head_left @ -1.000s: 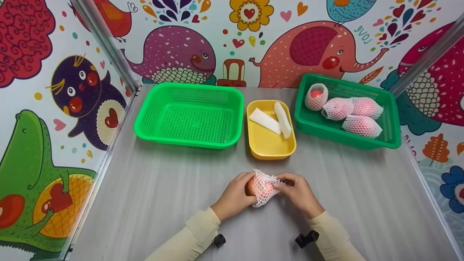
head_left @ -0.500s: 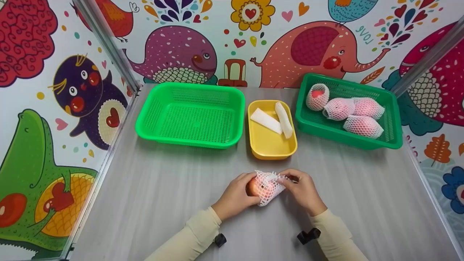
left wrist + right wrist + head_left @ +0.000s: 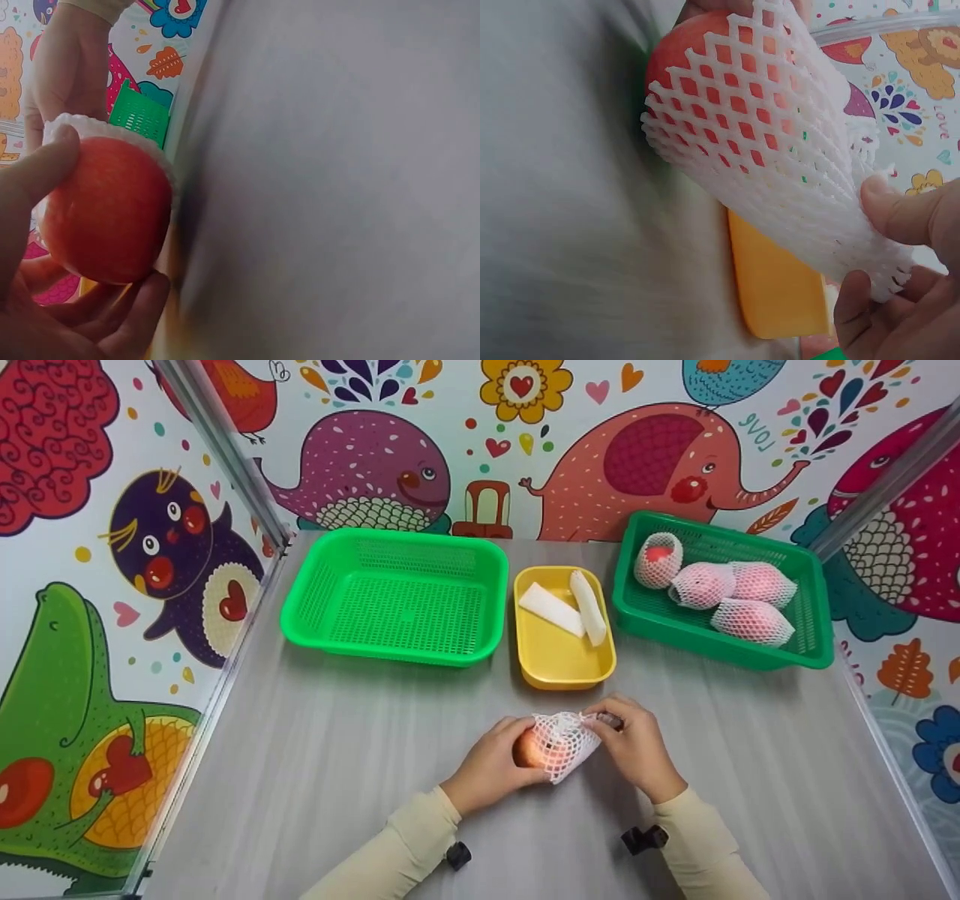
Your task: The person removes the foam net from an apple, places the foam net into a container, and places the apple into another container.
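Note:
Above the tabletop, my left hand (image 3: 489,765) grips a red apple (image 3: 109,214) by its bare end, thumb on one side and fingers on the other. A white foam net sleeve (image 3: 571,748) covers the apple's right part. My right hand (image 3: 636,746) pinches the sleeve's gathered far end between thumb and fingers. In the right wrist view the foam net (image 3: 780,169) stretches well past the apple, so a stretch of it hangs hollow. The left wrist view shows the apple's uncovered end, with the net's edge behind it.
A light green basket (image 3: 394,658) stands at back left. Beside it, a yellow tray (image 3: 564,671) holds two flattened white foam sleeves (image 3: 551,610). A dark green basket (image 3: 675,637) at right contains several netted fruits (image 3: 751,621). Printed panels wall the table (image 3: 337,750).
My right hand has moved right and slightly up, drawing the net sleeve outward along the apple. More of the apple's left side is bare. The left hand has shifted slightly right.

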Action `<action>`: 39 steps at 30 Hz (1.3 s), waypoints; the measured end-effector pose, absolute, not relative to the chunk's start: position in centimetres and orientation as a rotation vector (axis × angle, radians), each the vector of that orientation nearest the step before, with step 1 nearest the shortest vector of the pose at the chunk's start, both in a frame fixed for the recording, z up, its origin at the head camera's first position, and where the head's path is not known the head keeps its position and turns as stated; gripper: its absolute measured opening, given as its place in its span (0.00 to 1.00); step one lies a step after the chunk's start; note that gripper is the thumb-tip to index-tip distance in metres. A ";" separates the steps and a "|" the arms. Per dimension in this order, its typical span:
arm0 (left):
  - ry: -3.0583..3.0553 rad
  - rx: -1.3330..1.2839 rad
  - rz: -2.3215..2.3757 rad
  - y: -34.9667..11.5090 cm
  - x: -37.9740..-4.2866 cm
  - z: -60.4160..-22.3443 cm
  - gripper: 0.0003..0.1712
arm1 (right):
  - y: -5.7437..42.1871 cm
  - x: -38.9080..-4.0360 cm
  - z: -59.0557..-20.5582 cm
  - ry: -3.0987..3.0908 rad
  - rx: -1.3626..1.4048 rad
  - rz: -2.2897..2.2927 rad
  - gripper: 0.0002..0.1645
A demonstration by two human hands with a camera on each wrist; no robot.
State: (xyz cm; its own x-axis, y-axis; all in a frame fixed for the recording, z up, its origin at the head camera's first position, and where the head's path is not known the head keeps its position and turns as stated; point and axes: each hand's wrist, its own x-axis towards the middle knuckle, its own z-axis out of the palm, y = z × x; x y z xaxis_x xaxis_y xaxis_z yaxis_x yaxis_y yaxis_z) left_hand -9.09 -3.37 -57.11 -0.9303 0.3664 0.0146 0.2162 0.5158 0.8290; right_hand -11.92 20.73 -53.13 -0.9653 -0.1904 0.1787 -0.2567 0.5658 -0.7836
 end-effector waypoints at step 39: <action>2.578 0.612 1.368 -3.9 -8.9 -57.5 0.42 | 19.0 -10.7 -50.5 -2.701 0.896 1.016 0.10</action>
State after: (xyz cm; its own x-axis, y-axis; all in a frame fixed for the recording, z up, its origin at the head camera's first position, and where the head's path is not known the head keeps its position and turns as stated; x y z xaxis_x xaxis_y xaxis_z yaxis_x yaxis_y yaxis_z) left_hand -8.85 -3.85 -57.50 -0.9035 0.4257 0.0494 0.2795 0.4979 0.8209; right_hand -10.71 19.01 -50.49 -0.8175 -0.4882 0.3055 -0.5686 0.5995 -0.5634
